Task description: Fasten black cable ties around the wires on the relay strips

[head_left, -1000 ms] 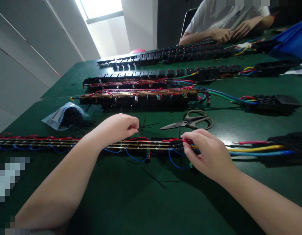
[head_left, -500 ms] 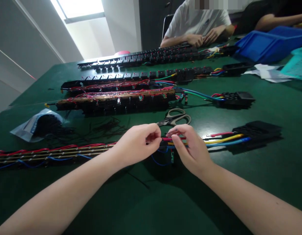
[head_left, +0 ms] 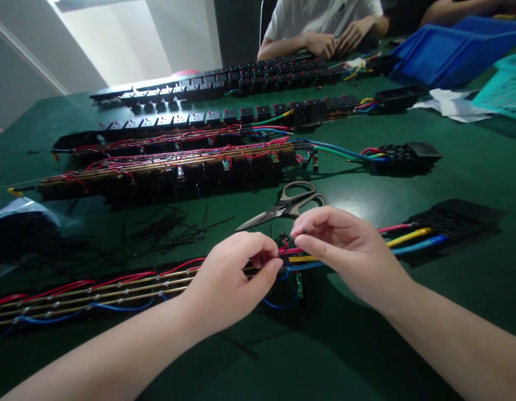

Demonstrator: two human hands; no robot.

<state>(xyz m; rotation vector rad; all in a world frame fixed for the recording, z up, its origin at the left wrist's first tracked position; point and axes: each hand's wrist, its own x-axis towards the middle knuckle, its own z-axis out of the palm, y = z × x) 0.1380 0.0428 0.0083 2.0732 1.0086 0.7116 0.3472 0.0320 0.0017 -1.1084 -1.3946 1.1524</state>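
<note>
A long wired socket strip (head_left: 95,292) with brass bars and red and blue wires lies across the near table. My left hand (head_left: 233,278) is closed in a pinch at its right end, on the wire bundle there. My right hand (head_left: 345,250) pinches the same spot from the other side, fingertips almost touching the left ones. Red, yellow and blue cables (head_left: 408,236) run right from there to a black block (head_left: 454,217). What is between the fingertips is too small to make out.
Grey-handled scissors (head_left: 289,205) lie just beyond my hands. Loose black cable ties (head_left: 166,225) and a bag of them (head_left: 19,231) sit at left. More wired strips (head_left: 178,164) lie further back. A seated person's hands (head_left: 333,39) work at the far edge; blue bin (head_left: 450,53) at right.
My left hand moved right from the strip's middle to meet my right hand at the strip's end. The view shifted right and down.
</note>
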